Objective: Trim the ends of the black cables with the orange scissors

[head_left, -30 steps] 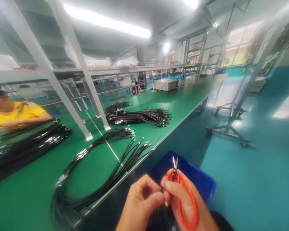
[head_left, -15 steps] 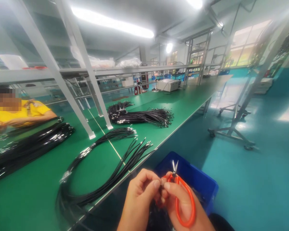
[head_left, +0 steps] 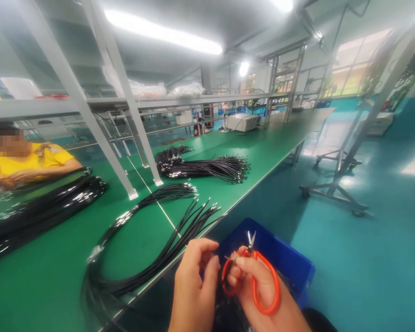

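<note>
My right hand (head_left: 254, 281) is closed around the orange-handled scissors (head_left: 267, 286), whose short blades point up and stand slightly apart. Its thumb and index finger also pinch a small thing too tiny to make out. Just to the left, my left hand (head_left: 197, 281) is open, with thumb and fingers apart and nothing visible between them. Both are in front of the green table's edge. On the table, a curved bundle of black cables (head_left: 105, 237) with pale tips lies left of my hands.
A blue bin (head_left: 297, 265) stands under my right hand. Farther back on the green table (head_left: 60, 281) are another black cable bundle (head_left: 207, 167) and a white box (head_left: 242, 122). Metal posts rise at the left; a person in yellow (head_left: 51, 159) sits beyond thick cables. A wheeled rack (head_left: 342, 196) is right.
My left hand has moved a little left, away from my right hand, and its fingers have parted. My right hand still holds the scissors in nearly the same place.
</note>
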{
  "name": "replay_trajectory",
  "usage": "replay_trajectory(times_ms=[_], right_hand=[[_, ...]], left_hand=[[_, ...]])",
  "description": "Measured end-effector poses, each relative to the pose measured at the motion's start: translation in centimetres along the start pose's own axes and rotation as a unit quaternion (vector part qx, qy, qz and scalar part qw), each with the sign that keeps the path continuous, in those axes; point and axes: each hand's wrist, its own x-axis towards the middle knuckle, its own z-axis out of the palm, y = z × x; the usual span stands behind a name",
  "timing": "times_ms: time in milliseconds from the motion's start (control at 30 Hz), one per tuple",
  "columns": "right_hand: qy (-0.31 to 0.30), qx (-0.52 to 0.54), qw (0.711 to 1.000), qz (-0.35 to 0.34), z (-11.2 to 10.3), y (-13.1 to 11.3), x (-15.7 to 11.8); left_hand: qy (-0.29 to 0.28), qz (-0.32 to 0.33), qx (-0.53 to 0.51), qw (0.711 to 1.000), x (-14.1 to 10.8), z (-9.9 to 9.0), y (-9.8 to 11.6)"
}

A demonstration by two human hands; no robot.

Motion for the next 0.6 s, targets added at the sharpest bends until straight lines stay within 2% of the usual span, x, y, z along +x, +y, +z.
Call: replay_trajectory(times_ms=[67,167,267,367,467,600], right_hand=[[0.007,0.003,1.0,-0.021,-0.1,0.2,0.2],[0.02,-0.011,0.999,-0.039,0.0,0.3,0.2],[0.025,-0.014,1.0,0.001,0.7,-0.1,-0.1],[0.016,0.007,0.999,0.031,1.2,-0.3,-0.4],[0.002,0.033,0.999,0.018,1.2,-0.1,-0.4],[-0.009,0.029,0.999,0.009,0.8,0.3,-0.1]], left_hand=[[0.025,0.06,0.078,0.995,-0.2,-0.2,0.4],[0.035,0.076,0.127,0.988,-0.1,-0.4,0.8],[0.037,0.097,0.164,0.981,0.1,-0.8,0.8],[0.001,0.109,0.153,0.982,0.4,-1.0,1.2],[-0.035,0.117,0.126,0.984,0.5,-0.7,1.8],[-0.017,0.152,0.134,0.979,0.5,-0.6,2.1]])
